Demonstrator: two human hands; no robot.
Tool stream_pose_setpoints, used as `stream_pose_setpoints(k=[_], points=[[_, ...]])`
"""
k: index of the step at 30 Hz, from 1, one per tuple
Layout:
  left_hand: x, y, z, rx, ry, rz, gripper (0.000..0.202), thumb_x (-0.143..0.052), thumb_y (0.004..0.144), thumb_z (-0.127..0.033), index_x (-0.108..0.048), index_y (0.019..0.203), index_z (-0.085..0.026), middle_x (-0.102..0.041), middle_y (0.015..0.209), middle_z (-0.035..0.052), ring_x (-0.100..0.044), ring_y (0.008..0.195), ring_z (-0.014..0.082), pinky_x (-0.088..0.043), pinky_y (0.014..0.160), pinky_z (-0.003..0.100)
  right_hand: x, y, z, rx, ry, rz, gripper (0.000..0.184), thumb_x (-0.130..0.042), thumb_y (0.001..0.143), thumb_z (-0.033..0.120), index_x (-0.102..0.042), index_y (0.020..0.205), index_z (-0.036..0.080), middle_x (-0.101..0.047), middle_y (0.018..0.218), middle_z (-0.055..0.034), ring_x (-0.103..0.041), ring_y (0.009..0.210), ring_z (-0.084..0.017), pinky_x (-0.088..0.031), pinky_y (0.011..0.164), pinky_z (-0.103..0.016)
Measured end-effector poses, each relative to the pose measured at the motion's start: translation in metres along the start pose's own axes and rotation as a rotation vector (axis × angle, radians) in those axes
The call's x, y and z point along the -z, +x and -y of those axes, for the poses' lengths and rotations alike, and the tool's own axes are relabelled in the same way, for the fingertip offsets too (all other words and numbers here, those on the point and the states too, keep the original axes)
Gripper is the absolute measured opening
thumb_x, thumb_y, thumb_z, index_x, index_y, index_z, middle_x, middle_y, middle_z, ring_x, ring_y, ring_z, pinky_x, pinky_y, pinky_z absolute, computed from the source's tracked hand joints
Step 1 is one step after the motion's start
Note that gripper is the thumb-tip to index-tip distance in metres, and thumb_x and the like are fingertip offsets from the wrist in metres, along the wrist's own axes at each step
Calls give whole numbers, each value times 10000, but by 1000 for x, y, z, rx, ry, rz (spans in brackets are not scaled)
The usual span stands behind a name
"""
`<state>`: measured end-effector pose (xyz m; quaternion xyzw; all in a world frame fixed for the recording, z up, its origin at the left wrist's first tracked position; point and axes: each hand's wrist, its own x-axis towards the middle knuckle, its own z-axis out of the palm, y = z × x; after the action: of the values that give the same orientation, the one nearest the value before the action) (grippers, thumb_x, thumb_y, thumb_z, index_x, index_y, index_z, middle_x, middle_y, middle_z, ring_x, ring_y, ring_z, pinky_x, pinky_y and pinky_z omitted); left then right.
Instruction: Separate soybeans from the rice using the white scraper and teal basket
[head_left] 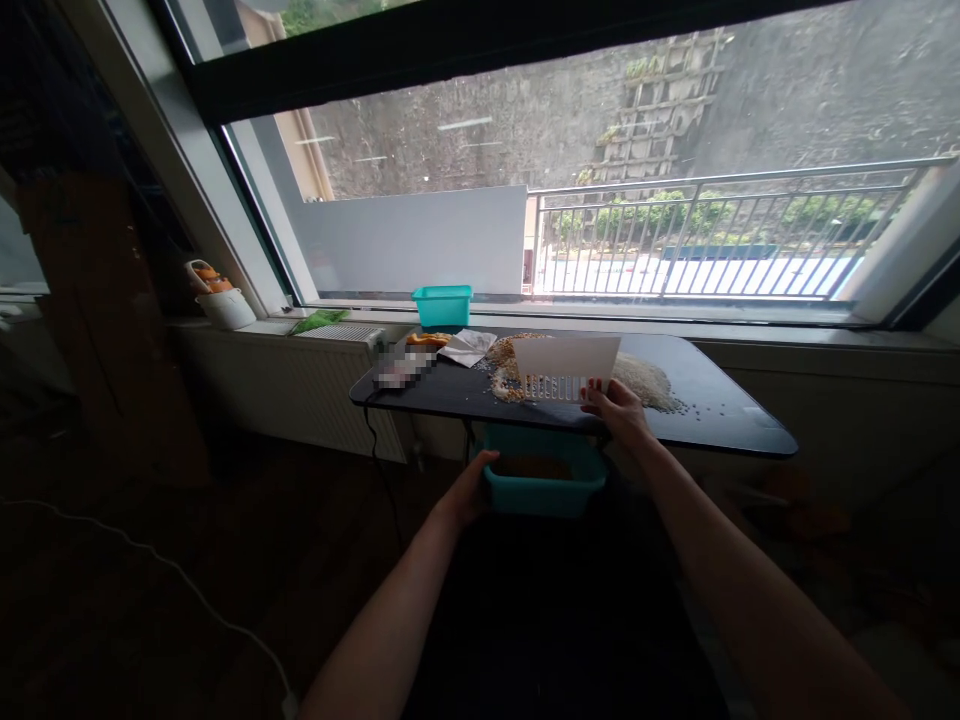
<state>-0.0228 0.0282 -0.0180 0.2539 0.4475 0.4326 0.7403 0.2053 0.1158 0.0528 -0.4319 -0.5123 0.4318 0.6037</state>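
My left hand (469,490) grips the left rim of a teal plastic tub (541,497) below the table's near edge. Something brown and grainy lies inside the tub, too dark to name. In my right hand (621,408) is a thin white slotted plate (566,357), pinched at its lower right corner. The plate stands on edge over the table, its row of slots at the bottom. Behind and left of it spread yellowish grains (507,362). A pale heap of grains (643,384) lies to its right, partly hidden by the plate and hand.
The black table (727,400) stands against the window. On its left are a second teal tub (442,306), crumpled white paper (469,347) and a blurred-out item (405,366). A radiator (300,375) and a white pot (226,309) are further left. A cable hangs from the table.
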Motion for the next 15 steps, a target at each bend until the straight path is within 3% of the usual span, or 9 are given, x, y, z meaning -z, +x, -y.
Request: stream_pose_setpoints(k=[11, 15], points=[[0, -1, 17, 0, -61, -36, 515, -601, 677, -402, -549, 1133, -171, -576, 1140, 104, -534, 1026, 267, -470, 723, 312, 3, -2, 11, -149, 49, -28, 319, -767, 518, 377, -624, 738, 194, -618, 750, 10, -602, 722, -117, -526, 610, -214], [-8, -3, 27, -156, -155, -45, 569, -628, 676, -328, -505, 1207, -161, -595, 1116, 108, -555, 1006, 252, -448, 809, 328, 3, -7, 15, -184, 51, -89, 286, -774, 515, 314, -636, 729, 183, -615, 755, 4, -592, 697, -103, -512, 588, -181]])
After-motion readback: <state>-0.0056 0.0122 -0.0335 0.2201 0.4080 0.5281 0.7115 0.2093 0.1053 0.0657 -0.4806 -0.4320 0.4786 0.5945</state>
